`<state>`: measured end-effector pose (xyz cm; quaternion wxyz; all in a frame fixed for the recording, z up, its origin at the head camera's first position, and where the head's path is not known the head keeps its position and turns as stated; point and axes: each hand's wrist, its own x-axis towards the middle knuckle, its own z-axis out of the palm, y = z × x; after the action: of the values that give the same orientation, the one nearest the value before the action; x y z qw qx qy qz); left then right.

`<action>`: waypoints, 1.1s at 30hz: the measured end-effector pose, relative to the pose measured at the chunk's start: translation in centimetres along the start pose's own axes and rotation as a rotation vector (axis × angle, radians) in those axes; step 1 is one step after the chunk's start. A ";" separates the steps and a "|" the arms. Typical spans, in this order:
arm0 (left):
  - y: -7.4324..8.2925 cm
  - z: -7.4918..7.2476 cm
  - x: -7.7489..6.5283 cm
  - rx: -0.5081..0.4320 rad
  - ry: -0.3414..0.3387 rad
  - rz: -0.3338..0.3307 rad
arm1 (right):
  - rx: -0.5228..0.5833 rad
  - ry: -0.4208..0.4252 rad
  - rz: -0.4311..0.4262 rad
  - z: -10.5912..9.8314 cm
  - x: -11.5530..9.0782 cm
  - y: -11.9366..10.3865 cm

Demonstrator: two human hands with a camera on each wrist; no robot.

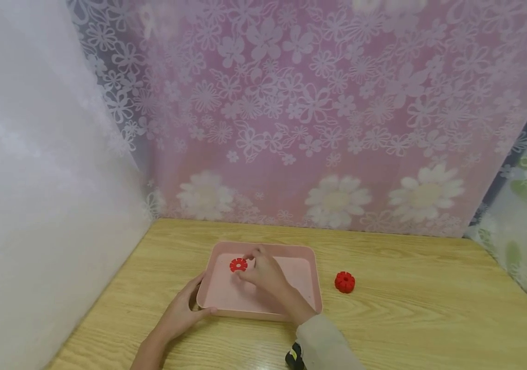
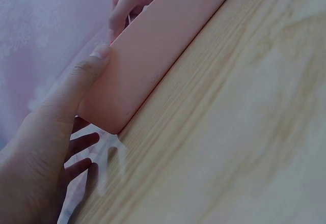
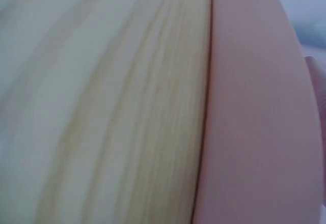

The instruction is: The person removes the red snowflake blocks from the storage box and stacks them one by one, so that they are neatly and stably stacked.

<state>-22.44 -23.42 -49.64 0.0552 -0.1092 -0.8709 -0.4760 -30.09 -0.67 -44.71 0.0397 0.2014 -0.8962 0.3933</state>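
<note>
A shallow pink tray [image 1: 258,311] sits on the wooden table. At its near left corner is my left hand [image 1: 182,313], thumb on the front rim and fingers around the left side. In the left wrist view the left thumb [image 2: 91,63] presses the rim, and the other fingers spread behind the corner. My right hand [image 1: 268,272] reaches over the tray and pinches a red notched, flower-shaped disc [image 1: 238,265] by its edge, thumb and fingertips on opposite sides. The right wrist view shows mostly the tray's outer wall [image 3: 260,107]; the fingertips are out of sight there.
To the right of the tray, a small stack of red notched discs [image 1: 345,282] lies on the table [image 1: 406,308]. A black object [image 1: 294,357] shows by the right sleeve [image 1: 325,341]. A pink floral curtain [image 1: 291,128] hangs behind, and a white sheet [image 1: 50,180] stands at left.
</note>
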 end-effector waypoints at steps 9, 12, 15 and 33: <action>-0.2 -0.1 0.0 -0.058 -0.014 0.001 | 0.040 0.022 0.039 -2.7 -2.1 0.2; -0.3 -0.1 0.1 -0.063 -0.021 0.001 | 0.034 0.031 0.033 -3.5 -2.6 0.6; -0.1 0.0 0.1 -0.055 -0.023 -0.002 | 0.023 0.044 0.021 -4.4 -3.1 1.0; 1.4 -0.3 -0.4 -0.114 -0.021 0.018 | -0.026 0.164 0.033 -10.2 -5.3 4.2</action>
<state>-21.70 -22.95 -48.39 0.0441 -0.1249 -0.8419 -0.5231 -27.75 10.97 -41.83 0.1089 0.1532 -0.8982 0.3973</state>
